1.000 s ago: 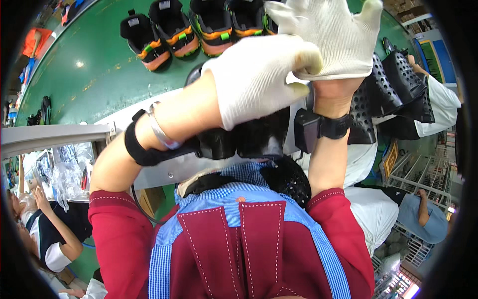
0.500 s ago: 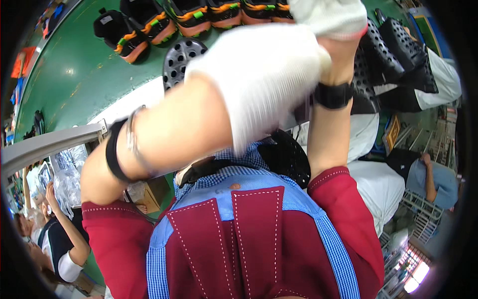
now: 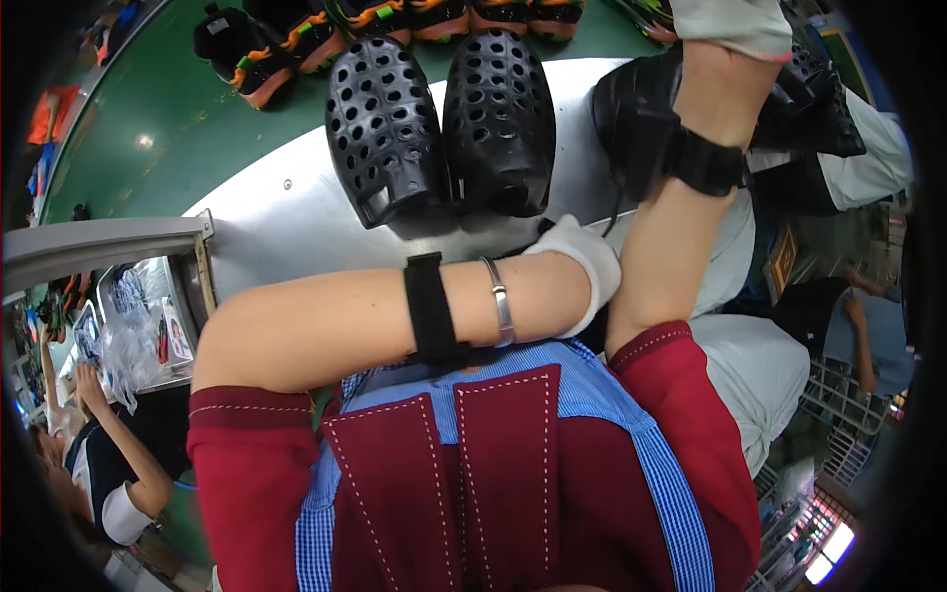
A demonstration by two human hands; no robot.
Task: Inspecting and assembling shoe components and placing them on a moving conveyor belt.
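Observation:
My left hand, in a white knit glove, is drawn across my body close to my chest. Its fingers are hidden, so what it holds, if anything, cannot be told. Stretched far forward at the upper right, my right hand wears a similar glove and is cut off by the frame's top edge. Two black perforated plastic shoe-shaped forms lie side by side on the metal surface, beyond my left forearm. A dark object sits beside my right wrist, partly hidden by it.
Black sport shoes with orange trim line the green surface at the back. More black perforated forms stand at the right, near white sacks. A metal frame is at the left; a co-worker's arm shows beyond it.
My left hand has swung down from over the work surface to my chest, uncovering both perforated forms. My right hand has moved farther up and to the right.

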